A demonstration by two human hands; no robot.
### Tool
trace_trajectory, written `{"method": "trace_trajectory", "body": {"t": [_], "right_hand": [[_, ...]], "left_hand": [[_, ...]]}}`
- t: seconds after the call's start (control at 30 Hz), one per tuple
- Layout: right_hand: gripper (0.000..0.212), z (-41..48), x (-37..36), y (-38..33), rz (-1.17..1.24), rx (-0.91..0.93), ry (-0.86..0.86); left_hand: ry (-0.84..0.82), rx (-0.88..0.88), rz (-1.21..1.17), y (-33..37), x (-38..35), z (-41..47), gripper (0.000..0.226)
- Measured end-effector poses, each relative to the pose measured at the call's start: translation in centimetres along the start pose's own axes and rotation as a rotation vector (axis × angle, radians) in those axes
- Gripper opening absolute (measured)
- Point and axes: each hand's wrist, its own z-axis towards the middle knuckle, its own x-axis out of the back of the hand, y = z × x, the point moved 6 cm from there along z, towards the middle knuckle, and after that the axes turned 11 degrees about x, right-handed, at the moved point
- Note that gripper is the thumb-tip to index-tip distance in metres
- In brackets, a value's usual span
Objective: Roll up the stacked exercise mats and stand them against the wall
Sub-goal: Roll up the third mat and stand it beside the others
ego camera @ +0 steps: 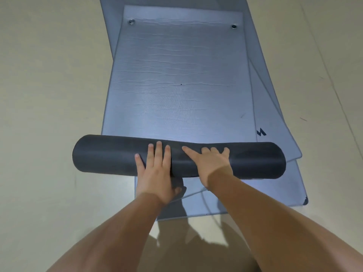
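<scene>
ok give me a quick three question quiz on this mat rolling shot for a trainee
1. True or false: the left hand and right hand both press on the dark roll.
2. How many metal eyelets show at the far end of the top mat? A one, B two, C four.
3. Fill in: beyond the dark roll, the top mat lies ___ on the stack.

Key: 1 true; 2 B; 3 flat.
</scene>
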Motion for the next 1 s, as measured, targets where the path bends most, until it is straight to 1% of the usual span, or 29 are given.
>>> {"method": "trace_trajectory", "body": {"t": [0.07, 0.13, 0.2, 0.27, 0.33, 0.43, 0.5, 0.57, 0.6, 0.63, 0.73, 0.8, 0.87, 0.93, 1.0], "right_hand": [[0.113, 0.5, 0.5, 0.6, 0.014, 0.020, 0.056], [0.107, 1.6, 1.3, 1.6, 0.052, 0.046, 0.075], [0.114, 2.5, 1.9, 2.3, 0.074, 0.049, 0.049], [0.122, 2.9, 1.9, 2.5, 0.061, 0.040, 0.053], [0.127, 2.9, 1.5, 2.5, 0.022, 0.045, 0.094], [0.139, 2.5, 1.0, 2.1, -0.021, 0.026, 0.145], [0.141, 2.0, 0.5, 1.5, -0.049, -0.027, 0.243], [0.138, 1.1, -0.6, 0.5, -0.085, -0.065, 0.408], [0.136, 0.8, -1.4, 0.1, -0.074, -0.072, 0.458], [0.136, 0.7, -2.3, -0.1, -0.061, -0.079, 0.472], [0.137, 1.2, -3.2, 0.1, -0.026, -0.115, 0.388], [0.138, 2.1, -2.6, 0.7, -0.019, -0.134, 0.348], [0.143, 3.1, -1.8, 1.2, -0.009, -0.146, 0.324], [0.150, 4.2, -0.8, 1.9, 0.002, -0.163, 0.315], [0.154, 5.5, 0.2, 2.8, 0.014, -0.169, 0.322]], "left_hand": [[0.038, 0.002, -0.001, -0.1, -0.5, -0.4, 0.124], [0.070, -0.014, -0.003, -0.3, -1.0, -0.4, 0.122], [0.067, -0.032, -0.018, -0.4, -1.1, 0.1, 0.124], [0.026, -0.049, -0.006, -0.4, -1.4, 0.8, 0.132], [-0.002, -0.065, 0.020, -0.3, -1.6, 1.3, 0.139], [0.001, -0.053, 0.045, -0.1, -1.4, 2.2, 0.139], [0.007, -0.047, 0.041, 0.3, -0.4, 3.7, 0.137], [-0.008, -0.057, 0.013, 0.5, 0.9, 5.6, 0.139], [-0.026, -0.066, 0.001, 0.6, 1.4, 6.5, 0.141], [-0.044, -0.073, -0.006, 0.7, 1.8, 7.4, 0.145], [-0.081, -0.075, -0.008, 0.9, 2.8, 9.5, 0.151], [-0.087, -0.078, -0.011, 1.0, 3.4, 10.5, 0.152], [-0.030, -0.101, -0.030, 1.2, 3.9, 10.5, 0.148], [0.072, -0.137, -0.057, 1.4, 3.7, 9.4, 0.138], [0.139, -0.142, -0.070, 1.1, 2.7, 7.9, 0.129]]}}
